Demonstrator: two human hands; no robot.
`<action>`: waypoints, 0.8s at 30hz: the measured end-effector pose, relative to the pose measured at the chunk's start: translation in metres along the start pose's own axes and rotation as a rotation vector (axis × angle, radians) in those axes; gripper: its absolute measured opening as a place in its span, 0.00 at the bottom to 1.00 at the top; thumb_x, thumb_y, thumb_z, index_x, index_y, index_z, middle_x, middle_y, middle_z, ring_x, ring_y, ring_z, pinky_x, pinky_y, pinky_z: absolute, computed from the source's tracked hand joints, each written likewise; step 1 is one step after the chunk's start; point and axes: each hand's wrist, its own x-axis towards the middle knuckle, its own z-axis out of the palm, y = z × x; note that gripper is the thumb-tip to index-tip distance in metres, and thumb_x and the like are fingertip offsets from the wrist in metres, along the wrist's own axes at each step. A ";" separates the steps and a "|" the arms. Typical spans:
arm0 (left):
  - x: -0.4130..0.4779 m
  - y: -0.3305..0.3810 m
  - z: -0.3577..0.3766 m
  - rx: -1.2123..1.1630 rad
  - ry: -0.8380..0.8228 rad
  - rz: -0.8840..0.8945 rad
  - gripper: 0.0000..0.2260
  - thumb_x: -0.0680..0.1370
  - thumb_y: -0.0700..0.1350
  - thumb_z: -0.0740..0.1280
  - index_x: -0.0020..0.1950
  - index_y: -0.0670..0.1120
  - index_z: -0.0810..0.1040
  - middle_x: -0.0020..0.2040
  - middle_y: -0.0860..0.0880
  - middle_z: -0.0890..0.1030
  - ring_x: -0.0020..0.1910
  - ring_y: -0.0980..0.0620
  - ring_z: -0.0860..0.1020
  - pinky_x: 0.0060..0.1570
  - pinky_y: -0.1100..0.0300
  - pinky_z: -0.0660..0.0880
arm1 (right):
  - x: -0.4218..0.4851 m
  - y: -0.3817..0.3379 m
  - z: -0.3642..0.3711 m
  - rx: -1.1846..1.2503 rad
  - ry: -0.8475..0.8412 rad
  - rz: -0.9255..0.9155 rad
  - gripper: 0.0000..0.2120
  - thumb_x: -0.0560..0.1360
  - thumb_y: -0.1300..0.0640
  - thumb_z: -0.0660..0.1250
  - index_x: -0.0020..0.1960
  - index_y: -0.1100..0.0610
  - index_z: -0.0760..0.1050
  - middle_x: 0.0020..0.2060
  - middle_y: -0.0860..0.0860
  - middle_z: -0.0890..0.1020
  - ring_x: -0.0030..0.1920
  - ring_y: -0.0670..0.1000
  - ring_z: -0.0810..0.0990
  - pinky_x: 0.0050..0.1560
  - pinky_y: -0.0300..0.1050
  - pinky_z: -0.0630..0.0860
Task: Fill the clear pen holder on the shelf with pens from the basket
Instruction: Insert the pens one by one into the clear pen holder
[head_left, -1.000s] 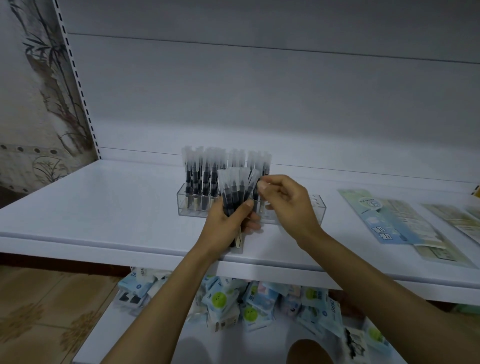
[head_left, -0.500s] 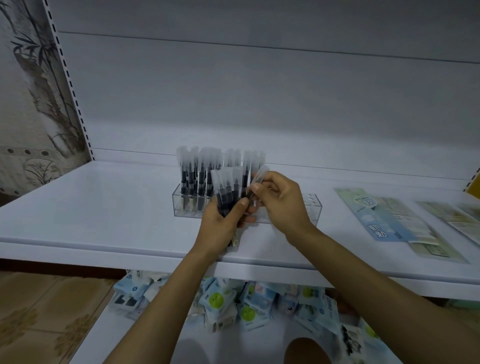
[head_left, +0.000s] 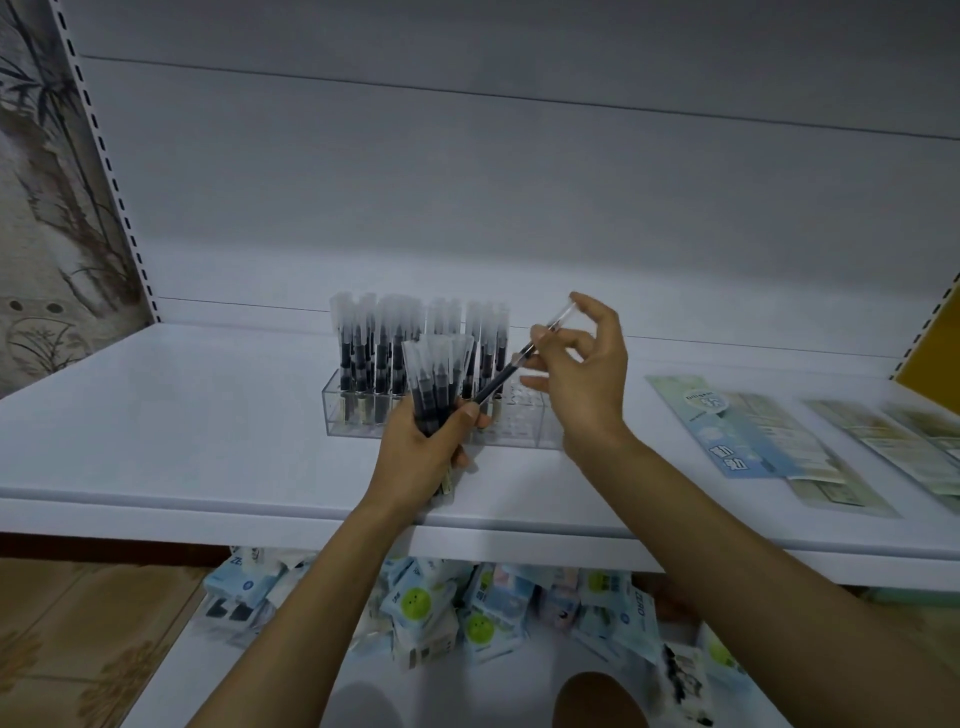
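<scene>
Lifted since a moment ago: my right hand (head_left: 587, 374) has drawn one pen (head_left: 511, 366) up and rightward, clear of the bundle.

My thumb and fingertips pinch that pen near its clear cap, and it slants with its dark end down toward my left hand (head_left: 421, 457). The left hand's fingers are wrapped tight round the bundle of pens (head_left: 434, 379), just in front of the clear pen holder (head_left: 353, 421). The holder stands mid-way along the shelf (head_left: 182, 441), with upright pens (head_left: 374, 343) crowding its left part.
</scene>
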 end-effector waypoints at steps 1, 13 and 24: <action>0.000 0.000 0.000 -0.012 0.004 -0.007 0.05 0.79 0.41 0.66 0.46 0.41 0.78 0.38 0.51 0.84 0.25 0.57 0.74 0.26 0.65 0.72 | 0.005 -0.004 -0.002 0.016 0.017 -0.011 0.21 0.76 0.64 0.66 0.65 0.50 0.67 0.45 0.57 0.81 0.38 0.53 0.84 0.35 0.44 0.81; 0.003 -0.005 0.001 0.022 0.047 -0.022 0.08 0.79 0.42 0.66 0.49 0.37 0.77 0.36 0.49 0.82 0.25 0.57 0.73 0.26 0.65 0.72 | 0.025 -0.003 -0.004 -0.313 -0.078 -0.218 0.20 0.77 0.62 0.65 0.66 0.52 0.63 0.49 0.48 0.81 0.40 0.48 0.84 0.47 0.45 0.81; 0.006 -0.008 0.001 0.049 0.054 -0.003 0.10 0.79 0.42 0.66 0.49 0.35 0.77 0.36 0.46 0.81 0.25 0.57 0.73 0.26 0.65 0.72 | 0.018 0.014 0.000 -0.411 -0.168 -0.177 0.15 0.77 0.61 0.66 0.59 0.47 0.68 0.44 0.48 0.80 0.41 0.48 0.83 0.48 0.50 0.81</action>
